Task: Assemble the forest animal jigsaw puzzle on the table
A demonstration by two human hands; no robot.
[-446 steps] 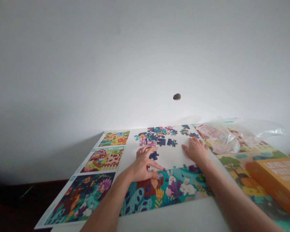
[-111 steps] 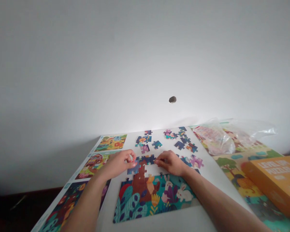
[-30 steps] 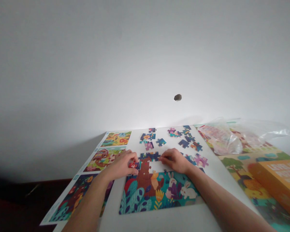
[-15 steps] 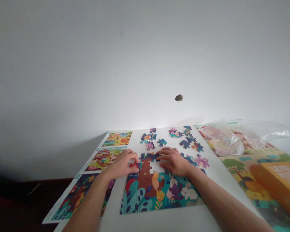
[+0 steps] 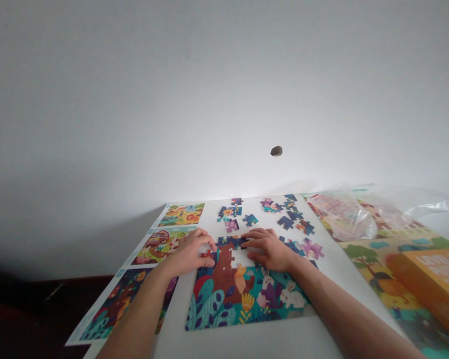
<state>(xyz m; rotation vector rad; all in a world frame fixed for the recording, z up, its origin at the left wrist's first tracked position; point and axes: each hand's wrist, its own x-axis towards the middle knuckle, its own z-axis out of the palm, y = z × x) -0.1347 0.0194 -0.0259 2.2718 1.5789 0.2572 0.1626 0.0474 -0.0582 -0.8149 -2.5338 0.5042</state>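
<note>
A partly joined jigsaw puzzle (image 5: 228, 299) with a bear, rabbits and leaves lies on the white table. At its left edge, my left hand (image 5: 190, 252) has thumb and fingers closed around a dark puzzle piece with red (image 5: 206, 257), which lies against the bear section. My right hand (image 5: 267, 249) rests palm down over the upper right of the puzzle, fingers stretched out. Its fingertips touch a dark blue piece (image 5: 235, 242) in the top row. A gap showing white tabletop lies between the bear and my right hand. Pieces under the right palm are hidden.
Loose puzzle pieces (image 5: 285, 222) lie beyond my hands, with a purple piece (image 5: 313, 248) right of my right hand. A printed picture sheet (image 5: 149, 271) lies at the left. Clear plastic bags (image 5: 353, 219) and an orange box (image 5: 434, 279) are at the right. A wall stands behind.
The red-and-dark piece under my left fingers has moved slightly right and now sits flush against the bear section. My right hand has hardly moved.
</note>
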